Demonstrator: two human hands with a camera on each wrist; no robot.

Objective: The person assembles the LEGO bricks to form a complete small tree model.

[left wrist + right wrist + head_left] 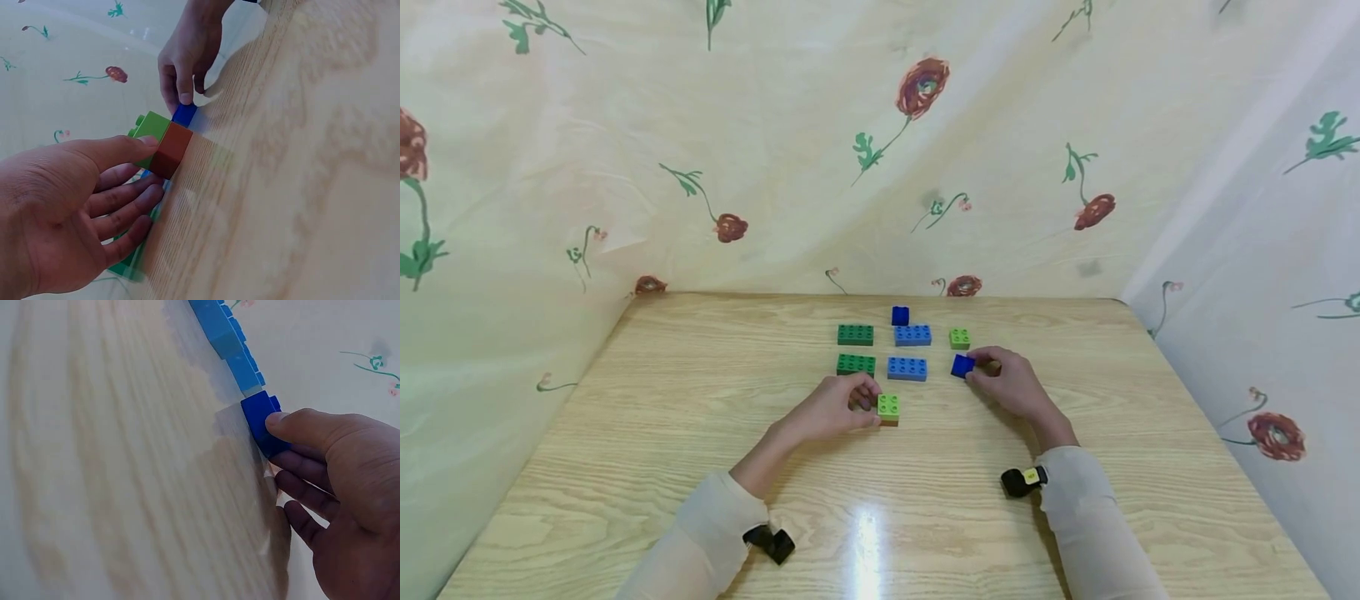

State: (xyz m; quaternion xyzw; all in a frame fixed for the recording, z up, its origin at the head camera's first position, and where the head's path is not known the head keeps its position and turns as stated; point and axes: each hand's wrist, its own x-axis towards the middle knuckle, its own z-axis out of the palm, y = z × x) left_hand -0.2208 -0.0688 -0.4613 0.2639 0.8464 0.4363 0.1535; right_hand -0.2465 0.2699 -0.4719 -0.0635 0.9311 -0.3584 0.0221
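Observation:
In the head view my left hand (829,408) pinches a small stack near the middle of the table. A lime green brick (888,403) forms its top, and a brown brick (888,422) sits beneath. The left wrist view shows the thumb on the green brick (150,130), close to its seam with the brown brick (173,150); the other fingers lie partly behind. To the right, my right hand (1011,383) holds a dark blue brick (962,366) between thumb and fingers. The right wrist view shows that thumb against the side of the dark blue brick (262,422).
Beyond my hands lie two green bricks (855,335), two lighter blue bricks (913,335), a small lime brick (959,338) and another dark blue piece (900,316). Flowered cloth (775,167) hangs behind the wooden table (700,350) and at its sides.

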